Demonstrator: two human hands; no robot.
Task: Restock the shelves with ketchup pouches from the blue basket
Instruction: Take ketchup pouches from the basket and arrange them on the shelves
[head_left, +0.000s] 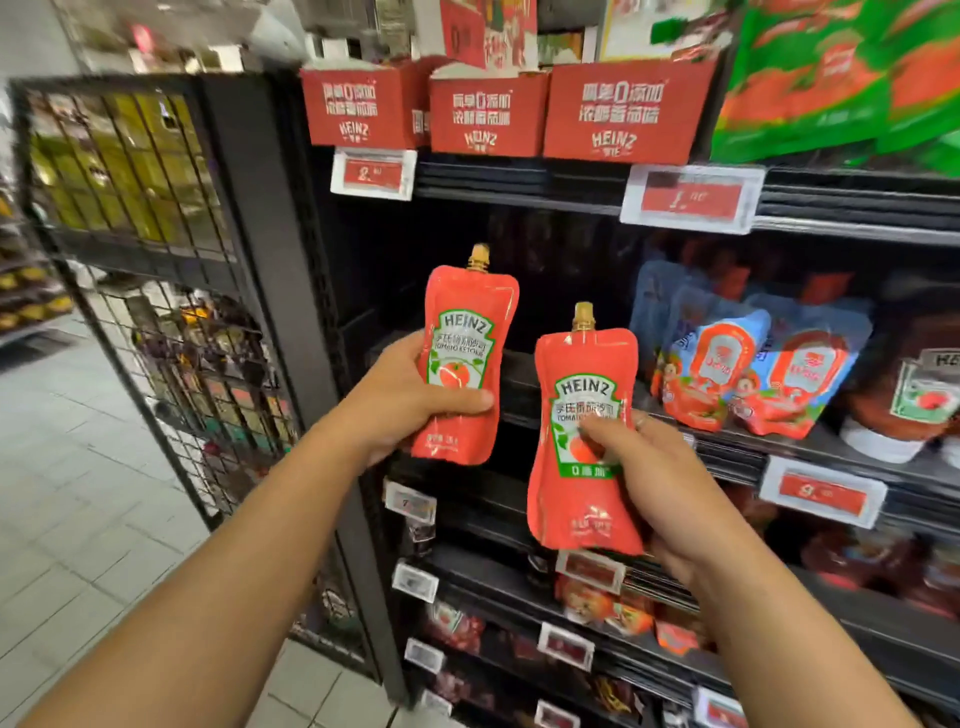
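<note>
My left hand grips a red Heinz ketchup pouch upright by its lower half, its gold cap pointing up. A second red Heinz pouch, also upright, is gripped by my right hand a little lower and to the right. Both pouches hang in front of the dark middle shelf, whose left part looks bare. The blue basket is out of view.
Blue and red sauce pouches stand on the same shelf to the right. Red Heinz cartons line the shelf above. Price tags edge the shelves. A black wire rack stands left, beside a tiled aisle floor.
</note>
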